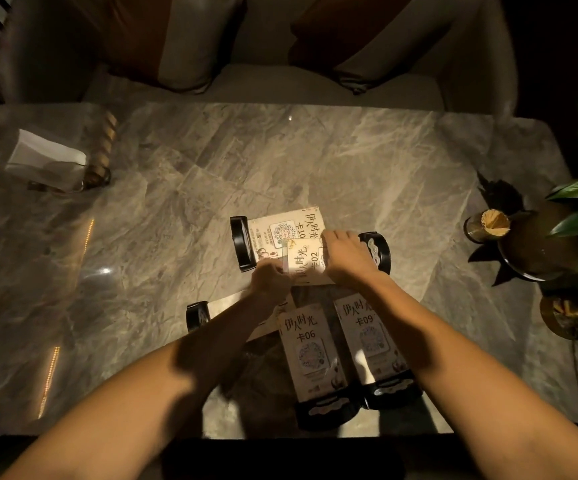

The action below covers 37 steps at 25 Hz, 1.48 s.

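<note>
Several table-number signs with black bases lie on a marble table (315, 161). My left hand (269, 275) pinches the near left edge of the sign marked 02 (306, 259). My right hand (344, 254) lies over that sign's right end beside its black base (379, 252), fingers covering the edge. Under it lies the sign marked 10 (285, 230) with its base to the left. Nearer me lie the signs marked 06 (306, 344) and 09 (367, 336), bases toward me. Another sign (225, 308) lies under my left forearm.
A tissue holder (48, 161) with a ribbed gold post stands at the far left. A toothpick jar (492, 225), a potted plant (550, 244) and a gold dish (568, 313) with a white cable sit at the right. A cushioned sofa (246, 81) lies beyond the table.
</note>
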### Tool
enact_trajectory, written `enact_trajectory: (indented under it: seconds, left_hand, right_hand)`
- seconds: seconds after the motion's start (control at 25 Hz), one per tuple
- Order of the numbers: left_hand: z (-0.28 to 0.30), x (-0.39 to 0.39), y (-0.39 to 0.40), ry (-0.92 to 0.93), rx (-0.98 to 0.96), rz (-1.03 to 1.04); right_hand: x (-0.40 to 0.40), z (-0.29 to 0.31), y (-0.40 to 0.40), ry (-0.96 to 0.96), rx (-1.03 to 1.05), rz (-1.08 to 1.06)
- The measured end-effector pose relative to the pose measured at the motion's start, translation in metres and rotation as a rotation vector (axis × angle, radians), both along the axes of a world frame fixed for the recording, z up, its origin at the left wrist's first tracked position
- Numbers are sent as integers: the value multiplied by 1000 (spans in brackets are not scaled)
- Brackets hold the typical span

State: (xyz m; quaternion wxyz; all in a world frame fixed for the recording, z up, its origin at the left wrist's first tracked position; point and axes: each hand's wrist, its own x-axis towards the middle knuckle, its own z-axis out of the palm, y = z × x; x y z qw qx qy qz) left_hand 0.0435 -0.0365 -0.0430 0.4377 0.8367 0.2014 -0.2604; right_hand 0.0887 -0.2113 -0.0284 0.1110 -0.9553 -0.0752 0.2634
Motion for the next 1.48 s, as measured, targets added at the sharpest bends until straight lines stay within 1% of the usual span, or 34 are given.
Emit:
enact_trajectory:
  seconds: [0.08,0.12,0.2,0.28,0.36,0.48,0.6,0.76,0.92,1.0,1.08,1.16,1.2,1.28,1.32,1.4,1.44,1.48]
  left_hand:
    - [12,9,-7,-45,-32,33]
    - [20,16,-14,-53,-80,52]
    - [39,31,-32,-75,-165,86]
    - [61,47,-59,-138,-230,94]
    - [76,63,-89,-238,-257,33]
    - [99,80,-131,-382,-265,-104]
    - [110,84,-164,-453,-286,-211]
    - [108,80,-186,-509,-268,-348]
    - [96,68,-185,-452,-269,-423]
    - [95,61,-183,-458,-265,-405]
    - [91,55,-180,-429,-258,-370]
    - [81,45,-171,-327,-242,-339]
    - [77,38,-165,-251,-262,-287]
    - [64,18,-151,-110,-288,-202]
    - [56,7,-145,-47,-227,-208]
    - [39,-18,-134,135,-56,-204]
    - [32,-31,-130,199,23,-209]
    - [21,-43,-127,200,83,-225]
  right_hand:
    - [11,13,-14,-7,38,-6]
    - [17,21,-25,-4,55,-21]
    - [27,35,-50,-18,89,-95]
    - [31,49,-83,-67,112,-203]
    - [28,61,-117,-124,121,-291]
    - [16,73,-157,-155,184,-405]
    - [2,76,-182,-217,281,-516]
    - [-17,66,-198,-214,296,-629]
    - [-30,59,-199,-214,310,-740]
    - [-35,58,-198,-210,371,-765]
    - [-41,53,-193,-163,411,-801]
    - [-52,41,-186,-74,442,-876]
    - [-61,33,-180,-14,434,-892]
    - [-86,16,-166,140,416,-851]
    - [-98,7,-159,191,407,-796]
    - [-121,-2,-144,257,364,-685]
    - [-130,-9,-139,273,364,-681]
    - [-136,-12,-134,264,361,-693]
